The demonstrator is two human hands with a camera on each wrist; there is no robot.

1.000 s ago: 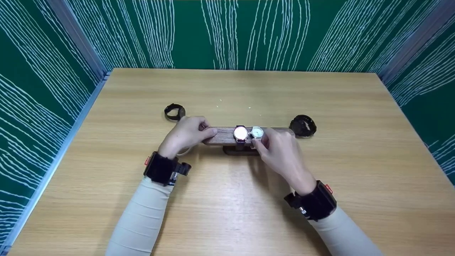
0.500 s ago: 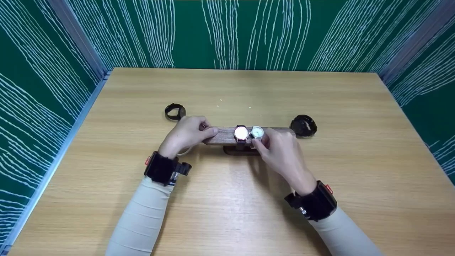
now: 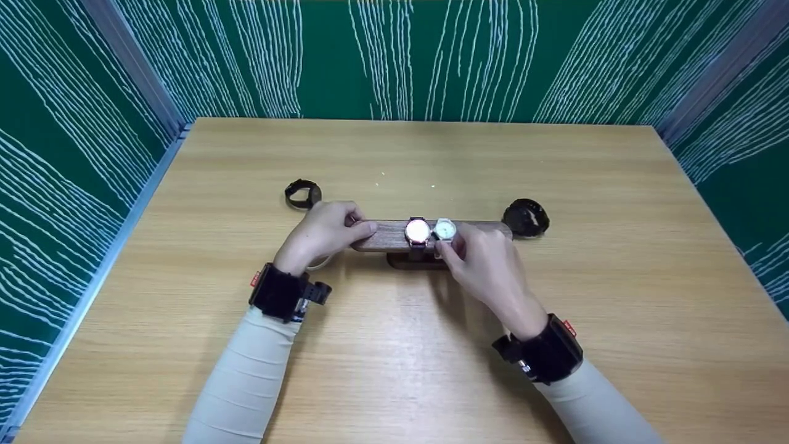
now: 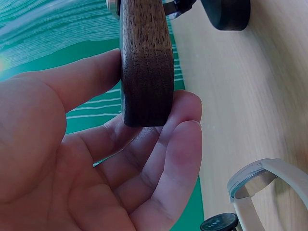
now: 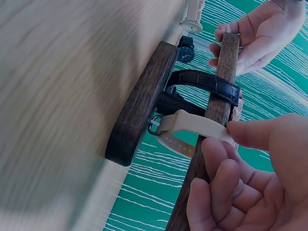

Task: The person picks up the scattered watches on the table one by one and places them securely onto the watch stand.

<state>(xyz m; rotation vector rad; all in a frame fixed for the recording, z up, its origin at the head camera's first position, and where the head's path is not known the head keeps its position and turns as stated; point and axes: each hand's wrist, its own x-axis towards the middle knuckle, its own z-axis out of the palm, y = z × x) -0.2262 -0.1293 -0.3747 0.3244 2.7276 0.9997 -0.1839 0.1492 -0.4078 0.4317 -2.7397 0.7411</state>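
A wooden watch stand's bar (image 3: 388, 237) runs across the middle of the table on a base (image 5: 139, 106). My left hand (image 3: 323, 229) grips the bar's left end, thumb (image 4: 91, 77) on one face and fingertips on the other. Around the bar hangs a watch with a dark leather strap (image 5: 207, 83); its round face (image 3: 418, 232) catches the light. Just right of it a pale watch (image 3: 444, 229) loops the bar, its beige strap (image 5: 197, 125) buckled below. My right hand (image 3: 490, 262) pinches that strap between thumb and index finger, partly covering the bar's right half.
Beyond the left hand lies a black watch (image 3: 302, 194). A larger black watch (image 3: 526, 217) sits by the bar's right end. On the table near the left hand is a white watch (image 4: 260, 178). Patterned green walls (image 3: 327, 61) enclose the table (image 3: 394, 370).
The pale watch has shifted very slightly left under my right hand, and more of its lower strap shows. My left hand has stayed still.
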